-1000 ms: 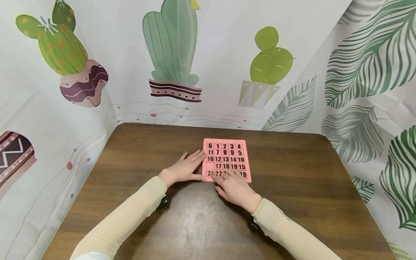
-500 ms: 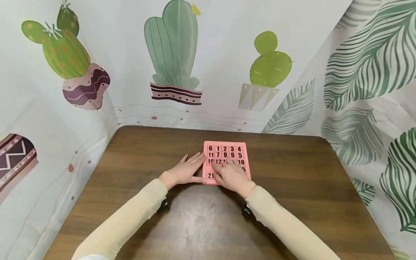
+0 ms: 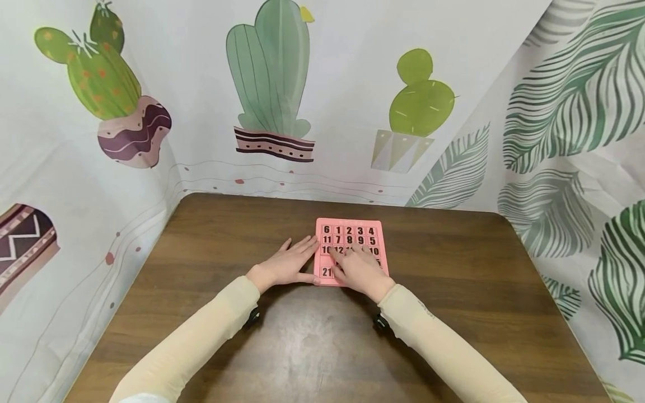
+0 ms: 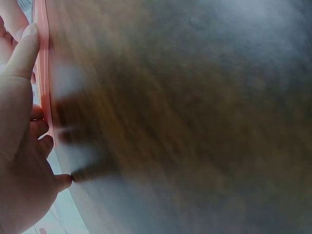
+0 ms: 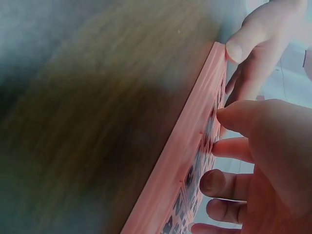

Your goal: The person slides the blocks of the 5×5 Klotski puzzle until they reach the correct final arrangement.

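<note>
A pink sliding number puzzle (image 3: 350, 223) lies flat on the table, its dark numerals in rows. My left hand (image 3: 284, 265) rests beside its left edge, fingers outstretched and thumb touching the lower left corner. In the left wrist view, that hand's thumb (image 4: 30, 36) lies against the pink frame. Over the lower right part of the puzzle is my right hand (image 3: 361, 271). Its index fingertip (image 3: 332, 251) is at the tile right of the third row's left end. Below that row's left tile is a gap without a tile. The right hand hides several tiles.
The brown wooden table (image 3: 312, 341) spreads around the puzzle. Behind it hangs a white cloth (image 3: 342, 84) printed with cacti and leaves. A dark device (image 3: 253, 317) sits under the left wrist and another (image 3: 381, 323) under the right.
My right hand has moved up the puzzle from the bottom rows to the third row, covering different tiles. The left hand keeps its place. The head view has shifted slightly.
</note>
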Tool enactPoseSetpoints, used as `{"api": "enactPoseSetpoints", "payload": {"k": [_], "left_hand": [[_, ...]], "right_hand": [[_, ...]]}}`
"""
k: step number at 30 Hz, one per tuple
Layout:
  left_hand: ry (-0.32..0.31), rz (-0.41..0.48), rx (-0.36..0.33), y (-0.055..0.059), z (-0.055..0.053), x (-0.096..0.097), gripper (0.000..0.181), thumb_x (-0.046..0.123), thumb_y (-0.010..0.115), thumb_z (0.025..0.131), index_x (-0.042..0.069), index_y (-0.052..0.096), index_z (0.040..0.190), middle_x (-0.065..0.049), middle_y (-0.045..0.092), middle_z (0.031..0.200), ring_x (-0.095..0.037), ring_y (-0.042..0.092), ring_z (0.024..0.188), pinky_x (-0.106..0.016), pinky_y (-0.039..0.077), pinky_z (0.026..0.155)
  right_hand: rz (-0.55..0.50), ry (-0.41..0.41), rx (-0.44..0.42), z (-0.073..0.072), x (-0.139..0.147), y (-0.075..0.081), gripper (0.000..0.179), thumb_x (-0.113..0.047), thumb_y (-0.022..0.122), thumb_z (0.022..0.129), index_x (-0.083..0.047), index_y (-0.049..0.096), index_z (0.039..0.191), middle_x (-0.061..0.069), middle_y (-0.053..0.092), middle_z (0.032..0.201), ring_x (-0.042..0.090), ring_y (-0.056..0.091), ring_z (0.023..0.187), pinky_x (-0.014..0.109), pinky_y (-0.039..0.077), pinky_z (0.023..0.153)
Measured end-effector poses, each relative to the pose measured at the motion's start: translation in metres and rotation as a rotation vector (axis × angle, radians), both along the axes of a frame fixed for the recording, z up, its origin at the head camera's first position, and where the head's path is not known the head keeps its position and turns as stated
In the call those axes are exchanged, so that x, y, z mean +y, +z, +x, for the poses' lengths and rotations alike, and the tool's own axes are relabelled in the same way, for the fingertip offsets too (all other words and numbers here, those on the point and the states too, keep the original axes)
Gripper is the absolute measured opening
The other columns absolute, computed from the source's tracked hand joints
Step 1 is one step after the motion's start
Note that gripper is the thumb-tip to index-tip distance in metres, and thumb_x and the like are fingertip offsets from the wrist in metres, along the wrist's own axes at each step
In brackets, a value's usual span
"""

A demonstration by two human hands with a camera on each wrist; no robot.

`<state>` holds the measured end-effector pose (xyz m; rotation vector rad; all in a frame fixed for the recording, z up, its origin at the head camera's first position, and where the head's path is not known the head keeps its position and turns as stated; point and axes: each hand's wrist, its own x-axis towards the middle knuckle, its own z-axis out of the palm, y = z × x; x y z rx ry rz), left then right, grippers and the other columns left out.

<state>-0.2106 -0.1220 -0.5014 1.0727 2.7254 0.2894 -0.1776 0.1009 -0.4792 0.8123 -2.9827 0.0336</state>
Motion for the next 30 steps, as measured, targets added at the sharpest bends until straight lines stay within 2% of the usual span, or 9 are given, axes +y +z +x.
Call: {"api": "enactPoseSetpoints", "payload": {"k": [3, 5, 11, 16, 22, 26, 30], "left_hand": [[-0.002, 0.003, -0.002, 0.0, 0.0, 0.0, 0.101, 0.075, 0.045, 0.079, 0.012, 0.015, 0.151, -0.006, 0.008, 0.157, -0.022, 0.008, 0.144, -0.058, 0.01, 0.109], [-0.003, 0.002, -0.003, 0.0, 0.0, 0.0, 0.101, 0.075, 0.045, 0.079, 0.012, 0.015, 0.151, -0.006, 0.008, 0.157, -0.022, 0.008, 0.144, -0.058, 0.01, 0.109], [-0.002, -0.004, 0.004, 0.0, 0.0, 0.0, 0.101, 0.075, 0.044, 0.079, 0.011, 0.014, 0.151, -0.006, 0.009, 0.157, -0.022, 0.008, 0.144, -0.058, 0.011, 0.109], [0.002, -0.007, 0.009, 0.001, 0.001, 0.0, 0.099, 0.074, 0.043, 0.081, 0.01, 0.015, 0.151, -0.005, 0.01, 0.157, -0.022, 0.007, 0.144, -0.057, 0.011, 0.11], [0.007, 0.003, 0.004, 0.002, 0.002, -0.001, 0.099, 0.072, 0.045, 0.081, 0.01, 0.015, 0.151, -0.006, 0.01, 0.157, -0.022, 0.008, 0.144, -0.057, 0.01, 0.11], [0.003, 0.009, 0.004, 0.002, 0.001, -0.001, 0.099, 0.073, 0.045, 0.081, 0.01, 0.015, 0.151, -0.006, 0.01, 0.157, -0.022, 0.008, 0.144, -0.058, 0.01, 0.11], [-0.005, 0.012, 0.0, 0.001, 0.001, 0.0, 0.1, 0.073, 0.046, 0.08, 0.01, 0.015, 0.151, -0.007, 0.009, 0.157, -0.023, 0.007, 0.144, -0.058, 0.01, 0.109]], "right_hand": [[0.002, -0.002, -0.005, 0.003, 0.0, 0.0, 0.047, -0.039, 0.052, 0.093, -0.017, 0.054, 0.134, 0.015, 0.062, 0.121, 0.036, 0.053, 0.115, 0.054, 0.039, 0.097], [-0.002, 0.009, 0.002, 0.006, 0.0, 0.001, 0.046, -0.038, 0.052, 0.093, -0.016, 0.054, 0.133, 0.015, 0.063, 0.119, 0.036, 0.054, 0.113, 0.054, 0.039, 0.096], [0.013, 0.047, 0.031, 0.014, -0.001, 0.003, 0.043, -0.037, 0.052, 0.093, -0.015, 0.058, 0.129, 0.014, 0.067, 0.108, 0.033, 0.058, 0.097, 0.051, 0.044, 0.085], [-0.001, 0.059, 0.037, 0.023, -0.001, 0.004, 0.045, -0.038, 0.053, 0.092, -0.014, 0.058, 0.13, 0.014, 0.066, 0.112, 0.035, 0.057, 0.104, 0.053, 0.043, 0.089], [-0.019, 0.101, 0.065, 0.03, 0.0, 0.003, 0.044, -0.038, 0.055, 0.091, -0.011, 0.06, 0.126, 0.014, 0.067, 0.109, 0.033, 0.059, 0.101, 0.051, 0.042, 0.091], [-0.03, 0.113, 0.07, 0.028, 0.0, 0.006, 0.041, -0.038, 0.056, 0.091, -0.012, 0.063, 0.122, 0.013, 0.068, 0.105, 0.033, 0.059, 0.097, 0.051, 0.043, 0.087], [-0.021, 0.096, 0.05, 0.019, -0.001, 0.01, 0.04, -0.037, 0.055, 0.091, -0.015, 0.062, 0.123, 0.013, 0.068, 0.103, 0.033, 0.059, 0.097, 0.051, 0.043, 0.086]]}}
